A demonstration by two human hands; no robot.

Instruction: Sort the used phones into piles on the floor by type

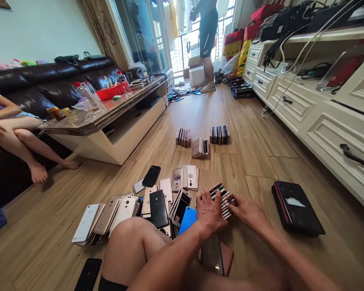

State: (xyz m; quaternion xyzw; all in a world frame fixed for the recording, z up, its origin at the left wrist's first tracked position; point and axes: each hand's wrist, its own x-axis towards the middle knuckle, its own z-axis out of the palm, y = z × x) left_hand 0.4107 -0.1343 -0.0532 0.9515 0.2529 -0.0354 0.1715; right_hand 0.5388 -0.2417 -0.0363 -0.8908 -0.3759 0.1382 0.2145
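Black leather sofa [48,76] far left, a seated person's bare legs [15,139] in front of it; glass-topped coffee table [87,123] next, red tray [109,92] on it; floor beyond, upright rows of phones [183,137] and a leaning stack of phones [200,148] well up from the hands; nearer, loose smartphones [145,206] fanned flat, mostly rose-gold and silver backs, a blue-backed phone [186,220] at their right edge.

Working spot: left hand [209,214], fingers spread, lying over a tight row of phones on edge [225,211]; right hand [245,212], fingers together, against that row's other side; both hands narrow on it; row sits on the floor between them, just right of the blue-backed phone; cannot tell whether they clamp it or only rest on it.

Handling, my read: keep pressure even from both sides; keep edges flush, since a narrow row looks easy to tip; keep fingers clear of the loose phones.

Grey phone [211,255] below the left wrist; flat black device [297,208] well right; cream drawer cabinet [346,137] far right.
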